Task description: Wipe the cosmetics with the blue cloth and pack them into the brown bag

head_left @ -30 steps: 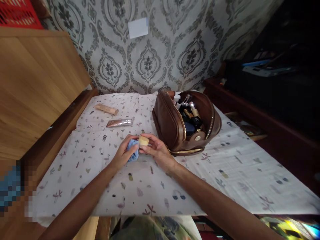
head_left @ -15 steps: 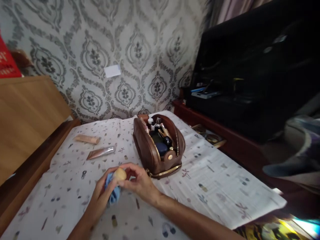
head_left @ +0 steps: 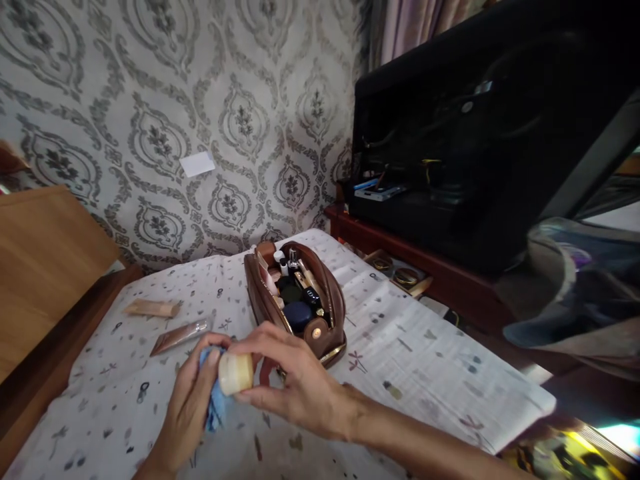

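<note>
My right hand pinches a small cream-coloured jar between thumb and fingers, held just above the patterned cloth. My left hand is closed around a blue cloth pressed against the jar's left side. Behind the hands stands an open brown leather cosmetic bag filled with several bottles, tubes and a dark compact.
Two tan tubes lie on the cloth at the left. A wooden panel stands at far left. A dark red shelf with black equipment is at right. Newspaper covers the table's right side.
The view has swung right and up, so the bag and tubes sit further left. Both hands have come nearer with the jar and blue cloth still in them.
</note>
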The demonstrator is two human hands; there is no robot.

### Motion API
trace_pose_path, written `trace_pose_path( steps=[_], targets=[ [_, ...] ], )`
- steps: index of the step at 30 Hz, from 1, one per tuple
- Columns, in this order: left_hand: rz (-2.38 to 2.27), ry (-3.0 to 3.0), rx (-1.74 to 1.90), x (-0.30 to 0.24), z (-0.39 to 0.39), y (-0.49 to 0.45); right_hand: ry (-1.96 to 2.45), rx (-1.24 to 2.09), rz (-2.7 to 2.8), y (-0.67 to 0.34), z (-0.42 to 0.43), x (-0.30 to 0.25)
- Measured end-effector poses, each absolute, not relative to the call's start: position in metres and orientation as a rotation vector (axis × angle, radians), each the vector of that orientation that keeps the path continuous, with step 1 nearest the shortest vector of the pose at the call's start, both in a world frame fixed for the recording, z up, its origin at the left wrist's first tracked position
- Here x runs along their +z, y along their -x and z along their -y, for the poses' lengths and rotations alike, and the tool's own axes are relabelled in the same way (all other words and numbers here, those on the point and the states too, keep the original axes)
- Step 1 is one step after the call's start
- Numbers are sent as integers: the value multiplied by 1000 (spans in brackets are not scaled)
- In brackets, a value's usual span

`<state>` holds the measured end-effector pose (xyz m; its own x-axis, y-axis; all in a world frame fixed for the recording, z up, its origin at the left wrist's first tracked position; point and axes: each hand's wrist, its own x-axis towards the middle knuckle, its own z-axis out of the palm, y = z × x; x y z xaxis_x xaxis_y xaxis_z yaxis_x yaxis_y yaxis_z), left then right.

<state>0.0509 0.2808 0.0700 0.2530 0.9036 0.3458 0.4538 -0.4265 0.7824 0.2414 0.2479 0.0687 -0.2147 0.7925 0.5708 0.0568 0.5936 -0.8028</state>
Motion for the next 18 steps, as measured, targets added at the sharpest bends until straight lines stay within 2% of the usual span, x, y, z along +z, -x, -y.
trace_pose_path(
  steps=[4,8,12,15,18],
  targets=[
    [-1078,-2180,951,98,-307,-76,736,853,1523,-269,-253,82],
    [-892,-2726,713,129,-362,-99,819,860,1395,-296,-268,90],
    [-823,-3161,255,151,-418,-123,915,779,1332,-321,-288,93],
    [-790,-3258,-114,158,-440,-139,978,690,1337,-337,-306,95],
    [-781,-3289,-323,160,-444,-149,1081,597,1417,-347,-329,98]
  ],
)
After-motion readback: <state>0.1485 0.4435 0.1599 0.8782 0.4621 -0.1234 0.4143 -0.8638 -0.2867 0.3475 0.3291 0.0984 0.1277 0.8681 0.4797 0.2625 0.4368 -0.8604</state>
